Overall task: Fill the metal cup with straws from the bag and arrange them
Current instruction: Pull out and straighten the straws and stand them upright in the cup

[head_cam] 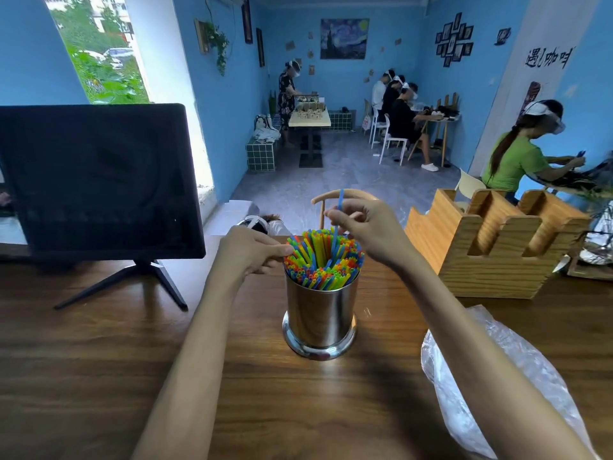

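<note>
Right hand (pixel 368 227) pinching blue straw (pixel 339 207) above apparently full metal cup (pixel 320 313)

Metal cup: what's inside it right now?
The metal cup is packed with colourful straws standing above its rim. The right hand pinches one blue straw raised above them. The cup's wall hides the straws' lower parts and the bottom.

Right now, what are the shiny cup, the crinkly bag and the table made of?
The metal cup looks like polished steel: it mirrors the room. The bag seems to be thin clear plastic, wrinkled and see-through. The table shows dark wood grain, perhaps real wood or a printed laminate.
</note>
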### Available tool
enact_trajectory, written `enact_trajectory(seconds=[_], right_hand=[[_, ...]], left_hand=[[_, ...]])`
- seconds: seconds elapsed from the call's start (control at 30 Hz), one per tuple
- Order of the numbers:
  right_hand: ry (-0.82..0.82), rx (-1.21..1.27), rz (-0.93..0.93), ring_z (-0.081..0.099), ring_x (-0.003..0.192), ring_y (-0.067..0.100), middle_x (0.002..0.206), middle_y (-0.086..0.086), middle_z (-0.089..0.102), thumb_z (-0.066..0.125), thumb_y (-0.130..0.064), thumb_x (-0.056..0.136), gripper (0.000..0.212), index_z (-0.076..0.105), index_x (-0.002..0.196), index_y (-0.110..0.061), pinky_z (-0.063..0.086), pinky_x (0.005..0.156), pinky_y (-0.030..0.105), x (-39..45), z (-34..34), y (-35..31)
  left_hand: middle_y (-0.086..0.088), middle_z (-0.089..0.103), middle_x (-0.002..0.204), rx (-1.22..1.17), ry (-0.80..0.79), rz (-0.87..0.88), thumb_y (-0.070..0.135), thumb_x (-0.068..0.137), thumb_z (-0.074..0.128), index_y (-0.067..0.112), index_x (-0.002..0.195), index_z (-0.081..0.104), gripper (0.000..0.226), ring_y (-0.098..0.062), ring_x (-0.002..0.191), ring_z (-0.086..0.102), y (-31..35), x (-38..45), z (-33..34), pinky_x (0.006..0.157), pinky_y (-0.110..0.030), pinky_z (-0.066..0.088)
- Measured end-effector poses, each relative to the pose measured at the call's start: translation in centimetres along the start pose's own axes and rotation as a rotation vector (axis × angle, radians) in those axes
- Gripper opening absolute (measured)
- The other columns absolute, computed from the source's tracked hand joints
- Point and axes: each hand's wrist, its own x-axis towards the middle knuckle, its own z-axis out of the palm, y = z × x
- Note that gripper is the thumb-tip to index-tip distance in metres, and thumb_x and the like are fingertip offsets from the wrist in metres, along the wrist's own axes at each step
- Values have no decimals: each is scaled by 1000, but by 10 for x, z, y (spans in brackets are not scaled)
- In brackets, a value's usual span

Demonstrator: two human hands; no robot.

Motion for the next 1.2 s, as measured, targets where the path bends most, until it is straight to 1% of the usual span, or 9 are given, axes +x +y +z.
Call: enact_trajectory(seconds=[0.13,0.33,0.47,0.67,0.73,0.83,0.93,1.1,1.2], right_hand=[[-139,-92,56,64,66,-1,73,-7,72,69,-33,96,18,79,91,-18,45,63,20,-5,4,7],[-190,-197,51,66,75,8,81,2,74,68,-36,97,23,78,88,-17,52,70,32,-7,3,6],[-205,-218,63,69,82,9,85,1,76,66,-38,97,24,79,93,-18,59,78,40,-7,2,4],[-185,-163,30,66,96,10,109,-5,69,68,-40,95,36,65,129,-28,52,75,22,-8,5,-5],[-133,-95,-14,66,98,7,109,-9,70,71,-39,94,41,61,133,-33,53,80,24,-7,8,-8],[-134,-81,-66,66,101,4,103,-12,73,75,-34,90,37,66,126,-32,49,86,21,-6,13,-10],[-173,-99,-137,63,101,-2,102,-12,74,81,-34,86,16,74,101,-32,41,84,11,-6,17,-16],[-81,-18,-199,64,104,8,98,-12,73,79,-45,84,15,76,91,-32,48,94,39,-5,22,-21],[-83,24,-218,66,99,8,94,-13,73,76,-41,88,16,77,94,-26,51,92,42,-5,22,-24]], left_hand=[[-8,72,64,-61,16,37,11,75,88,7,91,82,17,-3,50,63,-2,0,-1,52,-16,54],[-7,76,79,13,95,193,3,78,82,24,80,83,22,-15,67,67,-2,0,-2,68,-27,61],[2,75,88,78,77,317,8,83,80,27,89,81,20,-3,69,67,-1,-3,-3,71,-21,57],[9,69,91,95,101,543,13,96,65,37,102,69,26,-4,76,69,12,-12,1,72,-22,59],[12,69,95,56,166,609,12,97,64,38,104,68,28,-4,81,69,16,-15,2,76,-19,57],[11,70,102,-25,234,708,8,98,62,37,105,69,30,0,87,69,26,-22,1,79,-18,56],[8,71,106,-88,250,806,8,99,61,43,102,68,35,-10,93,73,40,-31,3,83,-27,58],[9,72,107,-127,252,879,10,99,62,40,103,70,31,-16,93,74,56,-36,9,86,-37,60],[9,72,106,-152,247,878,11,98,63,37,103,71,28,-16,92,74,59,-37,9,85,-39,60]])
